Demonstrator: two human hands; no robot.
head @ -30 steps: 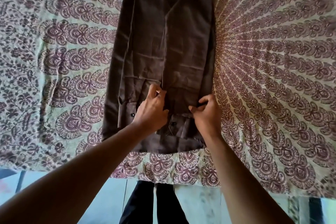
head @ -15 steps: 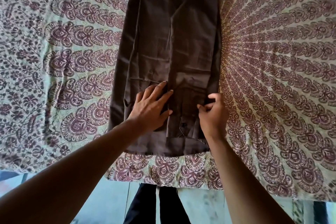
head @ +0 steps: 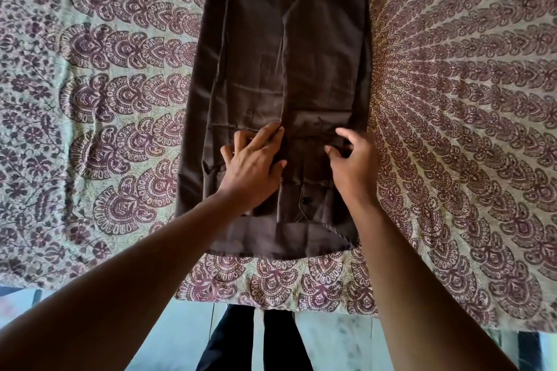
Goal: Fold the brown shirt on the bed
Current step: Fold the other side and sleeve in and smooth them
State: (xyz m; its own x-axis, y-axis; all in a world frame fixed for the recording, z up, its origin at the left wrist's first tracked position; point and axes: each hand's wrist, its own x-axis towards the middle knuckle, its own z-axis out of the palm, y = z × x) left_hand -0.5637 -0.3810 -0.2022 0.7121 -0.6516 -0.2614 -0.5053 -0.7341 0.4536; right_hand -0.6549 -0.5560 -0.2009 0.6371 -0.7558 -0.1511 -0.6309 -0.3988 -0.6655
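The brown shirt lies lengthwise on the bed, its sides folded in to form a narrow strip, with the hem nearest me. My left hand rests on the left half near the centre line, fingers spread and pressing the cloth flat. My right hand sits over the right half, where its curled thumb and fingers pinch a fold of the folded-in sleeve. A dark button shows between my wrists.
A cream bedspread with a maroon fan pattern covers the bed. Its near edge hangs just below the shirt hem. Beyond that edge are the pale floor and my dark trouser legs.
Both hands have slid up the shirt, away from the hem. My left hand went from pinching the cloth to lying flat on it. The right hand keeps its pinch.
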